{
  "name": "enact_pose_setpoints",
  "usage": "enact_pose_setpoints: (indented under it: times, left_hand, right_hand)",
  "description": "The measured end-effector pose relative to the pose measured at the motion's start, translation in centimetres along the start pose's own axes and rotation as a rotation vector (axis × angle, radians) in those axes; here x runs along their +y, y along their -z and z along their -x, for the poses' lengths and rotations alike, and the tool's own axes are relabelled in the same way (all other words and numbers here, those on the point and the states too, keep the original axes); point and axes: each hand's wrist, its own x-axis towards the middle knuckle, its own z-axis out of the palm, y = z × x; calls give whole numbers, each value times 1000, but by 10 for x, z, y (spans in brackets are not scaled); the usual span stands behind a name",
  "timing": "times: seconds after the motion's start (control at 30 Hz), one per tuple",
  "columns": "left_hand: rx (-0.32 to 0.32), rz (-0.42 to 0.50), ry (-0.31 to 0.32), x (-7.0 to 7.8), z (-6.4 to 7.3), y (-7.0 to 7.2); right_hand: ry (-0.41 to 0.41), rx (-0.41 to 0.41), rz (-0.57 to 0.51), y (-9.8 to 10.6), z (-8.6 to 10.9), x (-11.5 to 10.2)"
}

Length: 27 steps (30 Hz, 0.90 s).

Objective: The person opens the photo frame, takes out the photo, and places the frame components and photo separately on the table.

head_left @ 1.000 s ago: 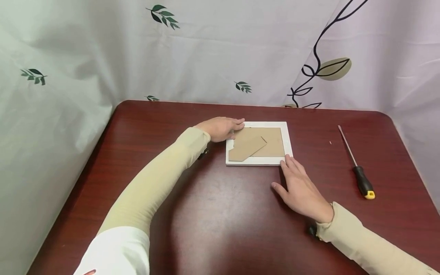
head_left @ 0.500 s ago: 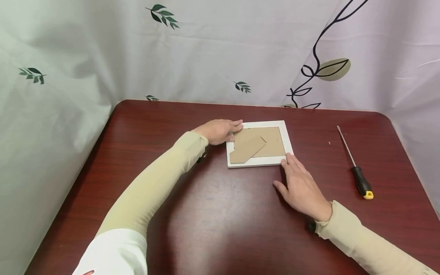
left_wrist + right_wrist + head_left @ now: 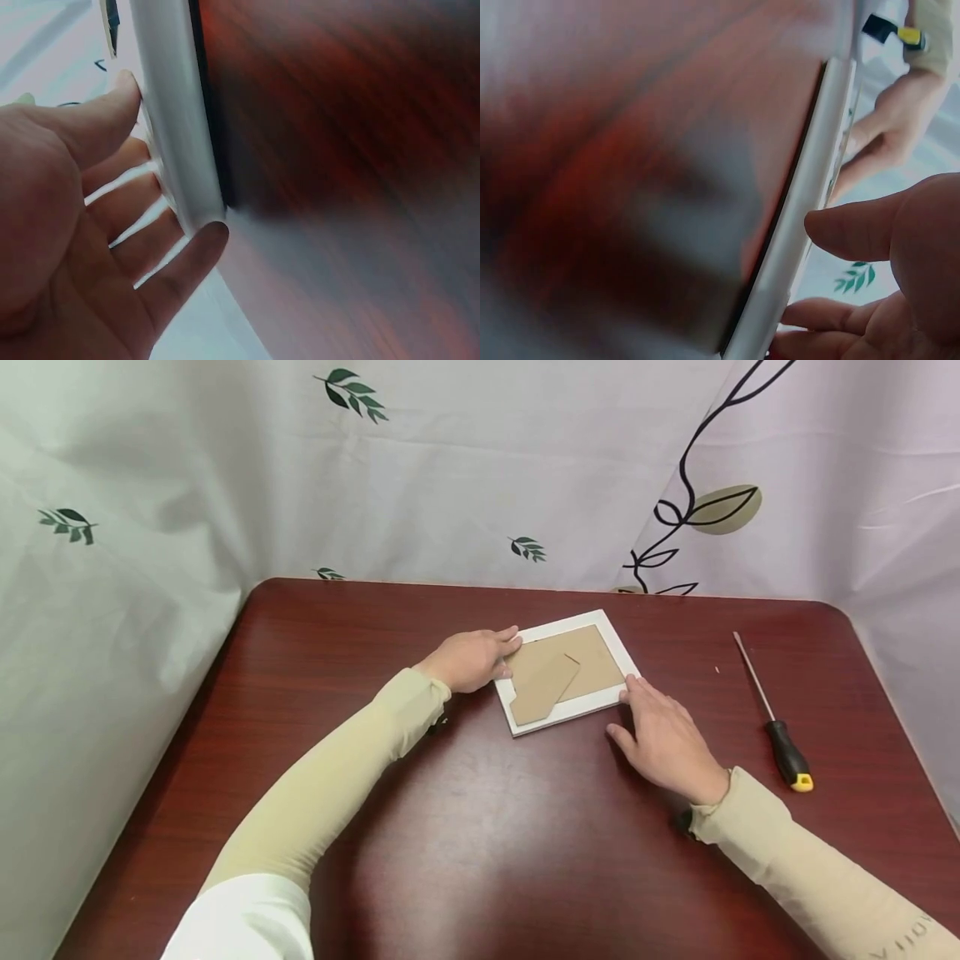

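Note:
A white picture frame (image 3: 568, 709) lies back side up on the table, turned at a slant. Its brown backing board (image 3: 600, 668) carries a folded-down easel stand (image 3: 542, 691). My left hand (image 3: 468, 660) is at the frame's far left corner; in the left wrist view its spread fingers and thumb touch the frame's white side (image 3: 176, 112). At the near right corner, my right hand (image 3: 670, 739) touches the frame with extended fingertips, its thumb held apart from them. The right wrist view shows that thumb (image 3: 847, 225) close to the frame's edge (image 3: 795, 202).
A screwdriver (image 3: 785, 752) with a black and yellow handle lies on the right of the dark red table (image 3: 465, 860). A tiny pale scrap (image 3: 717, 669) is left of its blade. White curtain (image 3: 450, 460) with leaf prints hangs behind the table's far edge.
The picture frame has turned counter-clockwise: its right side moved away from me, its near left corner toward me. My left hand moved slightly nearer, my right hand slightly farther away.

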Motion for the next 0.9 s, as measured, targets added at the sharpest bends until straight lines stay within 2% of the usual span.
enact_pose_setpoints:
  times: [0.27, 0.47, 0.73, 0.9]
  left_hand:
    - [39, -50, 68, 10, 6, -6]
    - [71, -54, 119, 17, 11, -10]
    - [74, -91, 207, 31, 13, -8]
    - [94, -146, 241, 39, 14, -9]
  right_hand:
    - [6, -6, 15, 8, -15, 10]
    - [15, -11, 35, 9, -24, 15]
    - [68, 13, 23, 10, -41, 23]
    - [42, 9, 9, 11, -48, 25]
